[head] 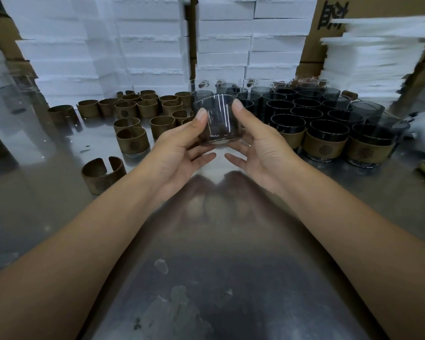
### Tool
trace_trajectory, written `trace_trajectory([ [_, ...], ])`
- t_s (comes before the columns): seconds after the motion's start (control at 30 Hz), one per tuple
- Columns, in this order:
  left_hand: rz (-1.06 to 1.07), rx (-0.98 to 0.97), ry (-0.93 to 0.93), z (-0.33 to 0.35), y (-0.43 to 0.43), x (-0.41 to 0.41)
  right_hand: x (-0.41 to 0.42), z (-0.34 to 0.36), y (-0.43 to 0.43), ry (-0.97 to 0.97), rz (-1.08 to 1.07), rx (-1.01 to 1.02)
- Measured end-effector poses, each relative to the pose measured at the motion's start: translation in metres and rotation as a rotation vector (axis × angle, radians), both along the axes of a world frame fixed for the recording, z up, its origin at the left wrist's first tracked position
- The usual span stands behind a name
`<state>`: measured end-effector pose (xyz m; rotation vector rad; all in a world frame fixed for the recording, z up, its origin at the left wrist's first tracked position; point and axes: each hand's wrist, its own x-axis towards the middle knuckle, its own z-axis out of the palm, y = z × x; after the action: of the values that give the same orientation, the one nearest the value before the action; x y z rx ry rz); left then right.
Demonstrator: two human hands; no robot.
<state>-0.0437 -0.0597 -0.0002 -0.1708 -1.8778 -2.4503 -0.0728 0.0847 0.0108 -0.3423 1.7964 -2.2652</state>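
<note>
The grip is two-handed: the left hand (182,146) and right hand (258,143) each curl round a clear glass (216,121), thumbs up its sides near the rim, fingers under the base, holding it in the air above the counter (231,241). It looks light, stiff, slick and breakable, so I'd hold it by the wall and base, not the thin rim. Open brown sleeves (133,141) stand to the left, sleeved dark glasses (325,141) to the right, white boxes (152,45) behind.
</note>
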Motion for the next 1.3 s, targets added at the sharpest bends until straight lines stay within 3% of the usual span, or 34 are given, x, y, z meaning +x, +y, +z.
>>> trace_trajectory([
  [0.27,-0.016,-0.017,0.006,0.001,0.001,0.000,0.001,-0.001,-0.005,0.005,0.008,0.036],
  [0.43,0.128,-0.116,0.028,-0.001,0.000,-0.002,0.005,0.000,-0.006,0.146,-0.148,0.048],
  [0.6,0.106,-0.100,0.060,-0.002,0.003,-0.002,0.010,-0.001,-0.012,0.220,-0.241,0.014],
  [1.17,-0.030,0.032,0.010,0.001,-0.002,-0.002,-0.002,0.001,0.004,0.021,0.023,-0.102],
  [1.3,-0.007,-0.015,0.039,0.001,-0.001,-0.002,-0.003,-0.002,0.000,0.030,0.012,-0.029],
])
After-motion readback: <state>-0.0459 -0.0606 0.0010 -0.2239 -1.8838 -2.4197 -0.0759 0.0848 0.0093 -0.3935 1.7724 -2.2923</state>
